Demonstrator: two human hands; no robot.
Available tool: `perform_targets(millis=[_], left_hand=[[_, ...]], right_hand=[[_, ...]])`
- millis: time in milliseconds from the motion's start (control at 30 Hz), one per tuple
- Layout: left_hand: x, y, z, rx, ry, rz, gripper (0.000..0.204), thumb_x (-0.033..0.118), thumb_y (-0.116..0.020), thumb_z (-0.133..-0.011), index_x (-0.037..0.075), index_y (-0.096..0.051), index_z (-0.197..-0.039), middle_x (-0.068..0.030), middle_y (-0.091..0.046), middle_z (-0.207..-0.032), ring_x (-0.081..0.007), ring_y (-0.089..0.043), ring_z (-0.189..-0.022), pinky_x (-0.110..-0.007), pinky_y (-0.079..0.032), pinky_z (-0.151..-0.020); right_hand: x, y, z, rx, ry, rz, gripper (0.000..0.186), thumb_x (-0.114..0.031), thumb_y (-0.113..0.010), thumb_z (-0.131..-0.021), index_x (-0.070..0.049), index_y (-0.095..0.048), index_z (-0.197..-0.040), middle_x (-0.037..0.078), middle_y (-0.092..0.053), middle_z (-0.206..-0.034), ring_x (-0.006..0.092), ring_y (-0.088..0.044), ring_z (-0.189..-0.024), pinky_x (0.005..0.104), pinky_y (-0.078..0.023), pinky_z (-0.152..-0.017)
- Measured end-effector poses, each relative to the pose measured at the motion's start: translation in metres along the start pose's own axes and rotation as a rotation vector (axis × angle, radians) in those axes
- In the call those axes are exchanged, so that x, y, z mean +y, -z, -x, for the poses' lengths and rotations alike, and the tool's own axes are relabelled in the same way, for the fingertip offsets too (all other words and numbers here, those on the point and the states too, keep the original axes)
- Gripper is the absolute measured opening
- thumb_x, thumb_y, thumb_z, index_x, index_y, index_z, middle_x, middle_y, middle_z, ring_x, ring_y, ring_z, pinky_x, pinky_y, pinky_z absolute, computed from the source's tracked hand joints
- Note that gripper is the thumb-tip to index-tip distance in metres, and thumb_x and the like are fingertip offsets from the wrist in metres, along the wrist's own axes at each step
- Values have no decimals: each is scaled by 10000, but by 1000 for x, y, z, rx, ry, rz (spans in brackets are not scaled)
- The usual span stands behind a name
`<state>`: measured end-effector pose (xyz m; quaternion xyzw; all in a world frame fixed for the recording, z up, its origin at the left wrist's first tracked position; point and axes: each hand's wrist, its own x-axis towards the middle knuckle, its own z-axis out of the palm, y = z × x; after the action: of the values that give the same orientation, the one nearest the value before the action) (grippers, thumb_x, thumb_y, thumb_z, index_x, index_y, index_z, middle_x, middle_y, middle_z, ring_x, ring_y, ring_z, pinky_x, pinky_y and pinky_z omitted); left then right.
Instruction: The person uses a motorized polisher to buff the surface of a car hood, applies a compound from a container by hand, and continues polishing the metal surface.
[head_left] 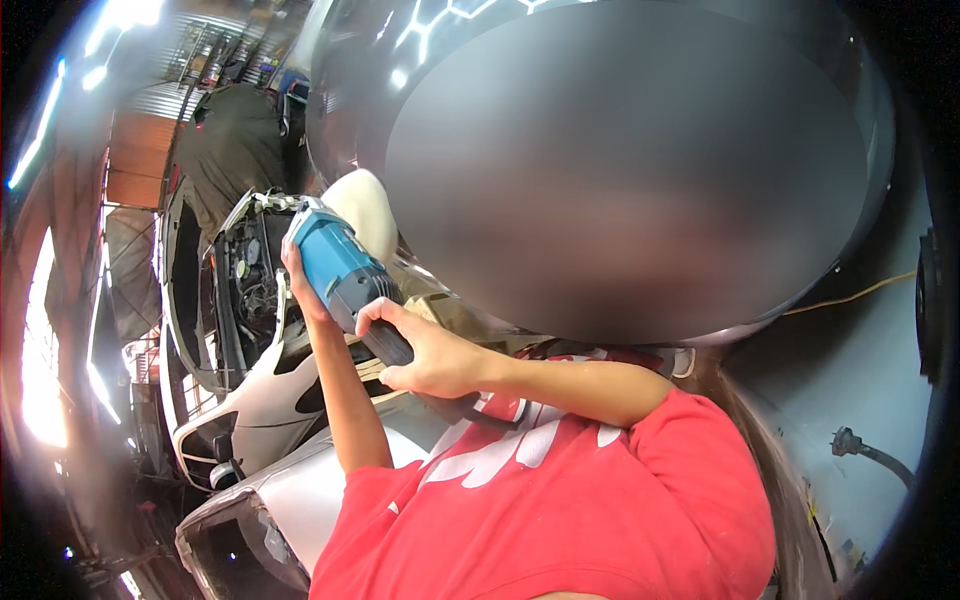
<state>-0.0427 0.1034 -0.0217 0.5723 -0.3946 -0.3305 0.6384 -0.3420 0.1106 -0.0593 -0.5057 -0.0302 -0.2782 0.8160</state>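
A person in a red shirt (560, 500) is holding a blue-bodied electric polisher (340, 270) up against a dark, glossy car panel (350, 100), with its pale foam pad (362, 210) pressing on the paint at the panel's lower left edge. One hand (425, 350) is wrapping tightly around the black rear handle of the machine; the other hand (296, 285) is cupping the blue head from the far side, fingers closed on it (the view is odd here, so which hand is the left and which the right I cannot tell). The tool's black cord (480, 412) is hanging down across the red shirt. Behind, a white car (262, 395) with its front stripped open is standing in the workshop, and a loose plug (848, 441) is lying on the floor at right.

The risk I am judging: the pad is sitting close to the panel's edge, so a tilt could burn through the paint, and the dangling cord could be dragging across the finish or snagging.
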Motion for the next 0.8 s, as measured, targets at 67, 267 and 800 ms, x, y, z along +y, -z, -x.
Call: perform_targets(millis=[67,267,800], left_hand=[[4,5,-7,-42,14,7,479,393,-396,-1064,103,-426,-1444,-126,-538,-1368,-266,-580,-1214,-439,-487,-1049],[38,-109,-64,-329,98,134,495,400,-436,-1051,105,-455,-1448,-135,-579,-1336,-271,-603,-1195,-453,-513,-1023],[61,-213,-135,-432,65,63,509,413,-444,-1038,55,-528,-1390,-138,-612,-1276,-249,-614,-1151,-413,-504,-1006]], right_hand=[[2,5,-8,18,64,30,479,-45,-660,-797,-131,-457,-1222,64,-467,-992,135,-512,-783,302,-457,-698],[-52,31,-5,221,191,177,486,-37,-676,-790,-128,-461,-1216,58,-469,-1053,169,-503,-980,308,-427,-888],[-115,66,-15,406,350,154,501,16,-669,-782,-115,-457,-1217,27,-457,-1133,110,-480,-1010,255,-410,-908]])
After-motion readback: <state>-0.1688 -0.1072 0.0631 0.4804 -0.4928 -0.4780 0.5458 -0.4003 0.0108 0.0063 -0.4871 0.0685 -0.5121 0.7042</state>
